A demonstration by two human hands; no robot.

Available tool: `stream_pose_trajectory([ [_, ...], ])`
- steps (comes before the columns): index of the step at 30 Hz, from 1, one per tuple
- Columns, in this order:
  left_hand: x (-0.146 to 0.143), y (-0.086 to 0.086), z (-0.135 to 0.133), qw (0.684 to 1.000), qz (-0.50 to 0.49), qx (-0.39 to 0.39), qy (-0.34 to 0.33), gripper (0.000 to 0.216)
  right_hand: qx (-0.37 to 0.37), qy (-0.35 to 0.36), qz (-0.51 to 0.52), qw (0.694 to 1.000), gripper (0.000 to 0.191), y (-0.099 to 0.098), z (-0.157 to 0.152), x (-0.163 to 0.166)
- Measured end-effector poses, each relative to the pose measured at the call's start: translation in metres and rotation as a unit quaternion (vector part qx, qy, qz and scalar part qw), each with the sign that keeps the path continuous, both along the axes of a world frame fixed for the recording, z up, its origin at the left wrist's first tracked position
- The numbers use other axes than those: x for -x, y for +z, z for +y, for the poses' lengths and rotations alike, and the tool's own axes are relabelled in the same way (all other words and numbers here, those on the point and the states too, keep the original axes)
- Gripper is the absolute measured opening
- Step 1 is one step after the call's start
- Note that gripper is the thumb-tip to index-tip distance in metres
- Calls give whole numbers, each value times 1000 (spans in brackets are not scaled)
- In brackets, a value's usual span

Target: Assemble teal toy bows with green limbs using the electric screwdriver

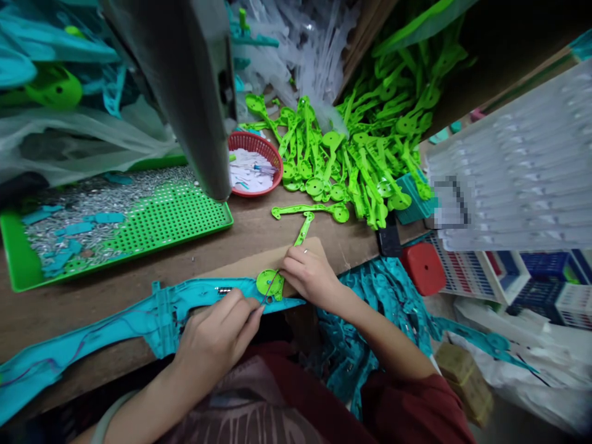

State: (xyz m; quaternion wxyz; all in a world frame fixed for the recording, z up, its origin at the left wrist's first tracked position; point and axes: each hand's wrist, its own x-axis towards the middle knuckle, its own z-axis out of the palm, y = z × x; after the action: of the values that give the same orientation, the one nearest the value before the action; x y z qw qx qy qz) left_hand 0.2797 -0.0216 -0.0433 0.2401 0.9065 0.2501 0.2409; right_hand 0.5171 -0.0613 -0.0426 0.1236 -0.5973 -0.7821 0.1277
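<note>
A long teal plastic part (139,317) lies along the front edge of the wooden table (250,231). On its right end sits a green plastic piece with a round disc (269,282) and a long stem (303,229). My right hand (311,274) is closed on that green piece and presses it onto the teal part. My left hand (215,333) pinches a thin wire (272,285) that runs to the disc. A small metal piece (224,290) sits on the teal part.
A heap of green plastic pieces (365,154) fills the back right. A red basket (256,163) stands beside a grey machine arm (185,86). A green perforated tray (161,219) holds small metal bits. Teal parts (370,302) hang below the table, by a red stool (423,266).
</note>
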Motion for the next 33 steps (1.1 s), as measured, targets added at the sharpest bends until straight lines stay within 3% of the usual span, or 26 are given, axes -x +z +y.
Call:
stream_pose_trajectory([
  [6,-3,-2,-5,999,31,-18,-32,18,150,-6,36,988,9,17,22,1],
  [14,-7,3,8,974,139,-151,97,28,171,1,5,985,12,24,26,4],
  [19,-13,2,13,971,159,-138,113,27,141,12,-22,990,12,20,19,3],
  [27,-18,3,14,964,221,-114,93,21,-43,101,-44,993,23,7,-5,15],
  [33,-15,3,17,962,240,-92,89,19,-30,113,-73,990,29,8,-17,30],
])
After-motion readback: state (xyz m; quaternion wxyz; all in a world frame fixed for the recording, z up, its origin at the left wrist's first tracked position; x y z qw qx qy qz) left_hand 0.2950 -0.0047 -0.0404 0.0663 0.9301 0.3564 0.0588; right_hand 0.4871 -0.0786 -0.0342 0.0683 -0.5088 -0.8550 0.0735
